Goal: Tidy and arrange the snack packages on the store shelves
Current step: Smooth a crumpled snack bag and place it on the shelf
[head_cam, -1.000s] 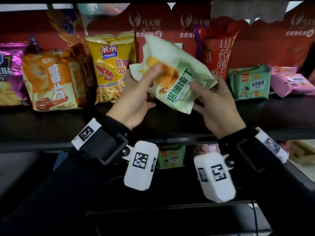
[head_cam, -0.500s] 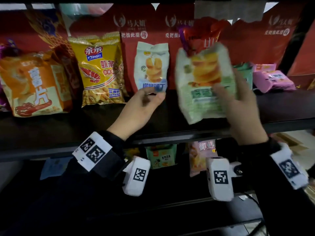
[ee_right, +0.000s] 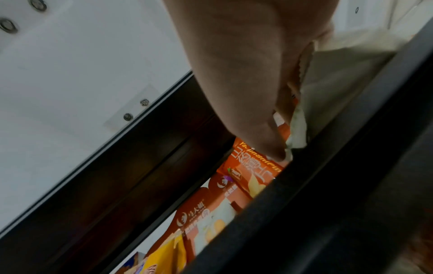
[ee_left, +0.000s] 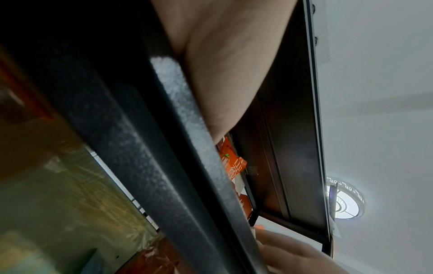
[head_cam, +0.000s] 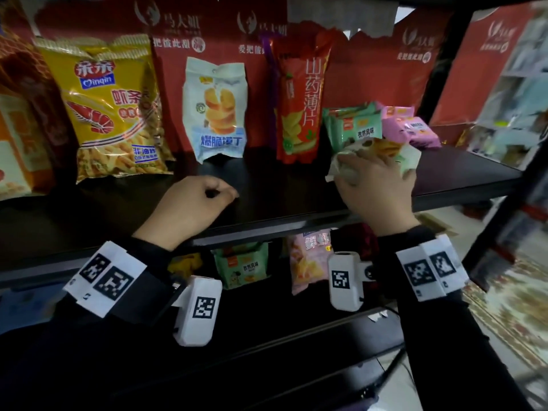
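Held low over the shelf (head_cam: 267,200) in the right hand (head_cam: 379,188): a white-and-green snack bag (head_cam: 407,160), fingers clamped over its top, crumpling it. Lies tipped almost flat, long axis running left to right, just in front of the green packets (head_cam: 353,126) and beside the pink packets (head_cam: 412,129). From the wrist view, thumb (ee_right: 257,118) pressed down the bag's pale edge (ee_right: 298,128) at the shelf lip.

Open gap between the blue-and-white bag (head_cam: 215,109) and the tall red bag (head_cam: 301,96), up and to the left of the grip; probably the slot to aim for, though hard to be sure with the view blurred on that side. Would call for turning the bag upright, long axis vertical, then a shift leftward and back.

Left hand (head_cam: 192,206) nearer that gap, resting on the shelf edge with fingers curled in loosely, holding nothing. Yellow shrimp-stick bag (head_cam: 112,108) standing well to the left, clear of the move.
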A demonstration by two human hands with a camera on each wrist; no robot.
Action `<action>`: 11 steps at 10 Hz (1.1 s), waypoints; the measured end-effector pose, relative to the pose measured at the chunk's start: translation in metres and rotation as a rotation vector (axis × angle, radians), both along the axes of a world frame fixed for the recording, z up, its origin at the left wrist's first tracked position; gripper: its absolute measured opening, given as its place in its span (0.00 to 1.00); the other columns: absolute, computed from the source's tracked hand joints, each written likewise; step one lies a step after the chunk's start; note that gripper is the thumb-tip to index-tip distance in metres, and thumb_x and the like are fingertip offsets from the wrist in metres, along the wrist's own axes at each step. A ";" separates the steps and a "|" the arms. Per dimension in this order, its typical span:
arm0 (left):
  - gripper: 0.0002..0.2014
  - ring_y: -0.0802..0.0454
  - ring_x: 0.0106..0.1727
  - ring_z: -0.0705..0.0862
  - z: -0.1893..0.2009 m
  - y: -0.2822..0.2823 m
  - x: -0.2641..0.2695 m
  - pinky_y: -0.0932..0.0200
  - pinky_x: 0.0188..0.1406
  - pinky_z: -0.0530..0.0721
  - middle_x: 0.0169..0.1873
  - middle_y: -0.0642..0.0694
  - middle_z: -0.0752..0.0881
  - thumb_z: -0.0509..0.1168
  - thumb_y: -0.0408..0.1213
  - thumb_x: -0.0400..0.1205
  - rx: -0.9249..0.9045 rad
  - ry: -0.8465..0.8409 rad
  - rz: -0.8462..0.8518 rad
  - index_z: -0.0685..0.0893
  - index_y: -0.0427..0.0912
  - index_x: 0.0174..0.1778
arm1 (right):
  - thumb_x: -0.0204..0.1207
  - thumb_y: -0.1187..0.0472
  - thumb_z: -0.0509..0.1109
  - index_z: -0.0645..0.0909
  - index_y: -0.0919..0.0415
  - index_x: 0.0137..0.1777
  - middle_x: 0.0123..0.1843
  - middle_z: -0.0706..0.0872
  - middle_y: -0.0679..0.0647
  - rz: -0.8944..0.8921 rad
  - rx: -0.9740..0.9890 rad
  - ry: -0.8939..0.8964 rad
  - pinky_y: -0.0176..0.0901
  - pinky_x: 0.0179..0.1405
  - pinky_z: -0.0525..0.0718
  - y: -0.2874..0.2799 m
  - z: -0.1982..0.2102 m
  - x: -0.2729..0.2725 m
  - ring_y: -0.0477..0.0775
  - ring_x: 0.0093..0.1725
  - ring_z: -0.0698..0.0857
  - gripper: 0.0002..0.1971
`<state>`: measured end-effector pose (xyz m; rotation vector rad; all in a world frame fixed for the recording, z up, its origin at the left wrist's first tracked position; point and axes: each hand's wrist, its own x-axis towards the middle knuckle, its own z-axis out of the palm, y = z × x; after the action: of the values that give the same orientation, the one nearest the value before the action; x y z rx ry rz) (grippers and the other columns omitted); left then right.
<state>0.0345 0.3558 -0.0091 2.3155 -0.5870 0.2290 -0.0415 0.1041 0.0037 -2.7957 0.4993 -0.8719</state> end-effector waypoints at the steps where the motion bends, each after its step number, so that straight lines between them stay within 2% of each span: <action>1: 0.08 0.56 0.61 0.82 -0.002 0.001 0.002 0.63 0.55 0.71 0.54 0.58 0.88 0.64 0.46 0.83 -0.007 0.009 -0.006 0.90 0.55 0.48 | 0.79 0.53 0.63 0.73 0.45 0.74 0.78 0.70 0.47 -0.070 0.041 0.027 0.75 0.72 0.53 -0.006 -0.001 0.001 0.58 0.80 0.61 0.22; 2: 0.07 0.57 0.60 0.82 -0.002 0.000 0.001 0.63 0.55 0.72 0.52 0.58 0.89 0.65 0.46 0.82 -0.025 0.011 0.002 0.89 0.56 0.46 | 0.78 0.54 0.64 0.75 0.51 0.73 0.78 0.71 0.51 -0.088 0.023 -0.032 0.85 0.69 0.40 -0.002 -0.003 0.004 0.61 0.82 0.56 0.22; 3: 0.06 0.57 0.60 0.83 -0.001 -0.001 -0.001 0.63 0.56 0.73 0.53 0.57 0.89 0.66 0.46 0.82 -0.018 -0.002 0.029 0.89 0.55 0.47 | 0.77 0.60 0.65 0.83 0.56 0.63 0.69 0.81 0.53 0.115 0.006 -0.344 0.75 0.74 0.51 0.021 -0.007 0.008 0.61 0.79 0.67 0.15; 4: 0.07 0.58 0.61 0.81 0.004 -0.002 -0.004 0.71 0.52 0.72 0.55 0.56 0.87 0.67 0.43 0.82 -0.050 0.075 0.005 0.88 0.51 0.54 | 0.76 0.65 0.66 0.87 0.62 0.52 0.52 0.89 0.57 0.441 0.016 -0.417 0.49 0.60 0.74 0.048 -0.016 0.019 0.63 0.59 0.82 0.09; 5: 0.16 0.59 0.60 0.78 0.025 0.001 0.001 0.75 0.47 0.69 0.56 0.53 0.82 0.70 0.42 0.80 -0.144 0.094 0.027 0.82 0.47 0.64 | 0.78 0.60 0.67 0.87 0.59 0.53 0.51 0.89 0.55 0.512 0.048 -0.213 0.47 0.51 0.78 0.056 -0.022 0.034 0.60 0.55 0.84 0.09; 6: 0.16 0.60 0.51 0.78 0.065 -0.002 0.023 0.74 0.43 0.74 0.50 0.55 0.79 0.72 0.46 0.78 -0.191 0.095 0.072 0.80 0.50 0.60 | 0.79 0.54 0.67 0.88 0.53 0.53 0.51 0.90 0.52 0.524 0.100 -0.159 0.49 0.45 0.83 0.052 -0.025 0.039 0.57 0.53 0.85 0.10; 7: 0.20 0.56 0.51 0.82 0.099 -0.018 0.058 0.72 0.50 0.80 0.52 0.51 0.83 0.75 0.44 0.75 -0.261 0.145 0.111 0.79 0.40 0.59 | 0.79 0.50 0.65 0.88 0.51 0.52 0.50 0.90 0.51 0.512 0.103 -0.138 0.50 0.45 0.83 0.050 -0.027 0.038 0.58 0.53 0.84 0.12; 8: 0.34 0.49 0.62 0.83 0.101 -0.028 0.092 0.57 0.65 0.81 0.63 0.46 0.83 0.78 0.46 0.72 -0.212 0.189 0.231 0.78 0.30 0.68 | 0.80 0.49 0.63 0.89 0.51 0.51 0.50 0.90 0.51 0.495 0.094 -0.110 0.51 0.47 0.83 0.050 -0.028 0.038 0.57 0.54 0.83 0.14; 9: 0.35 0.42 0.65 0.83 0.086 -0.029 0.111 0.51 0.65 0.82 0.64 0.39 0.83 0.77 0.51 0.71 -0.125 0.217 0.330 0.79 0.33 0.68 | 0.81 0.48 0.62 0.88 0.51 0.52 0.51 0.89 0.50 0.513 0.108 -0.089 0.51 0.47 0.83 0.048 -0.028 0.037 0.56 0.55 0.82 0.14; 10: 0.39 0.37 0.68 0.81 0.076 -0.028 0.119 0.45 0.68 0.80 0.67 0.33 0.81 0.76 0.57 0.70 -0.129 0.266 0.325 0.78 0.33 0.69 | 0.81 0.48 0.61 0.88 0.49 0.51 0.51 0.89 0.49 0.501 0.100 -0.073 0.49 0.47 0.81 0.047 -0.028 0.037 0.56 0.54 0.81 0.14; 11: 0.42 0.39 0.67 0.81 0.074 -0.027 0.116 0.51 0.66 0.78 0.66 0.36 0.82 0.71 0.64 0.70 -0.083 0.307 0.288 0.79 0.34 0.69 | 0.81 0.47 0.61 0.88 0.48 0.51 0.50 0.88 0.47 0.499 0.107 -0.053 0.47 0.45 0.80 0.047 -0.028 0.037 0.55 0.54 0.80 0.14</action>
<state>0.1501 0.3288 0.0647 2.2881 -0.0887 0.0278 -0.0047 0.1510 -0.0241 -2.6045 -0.1557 -0.7728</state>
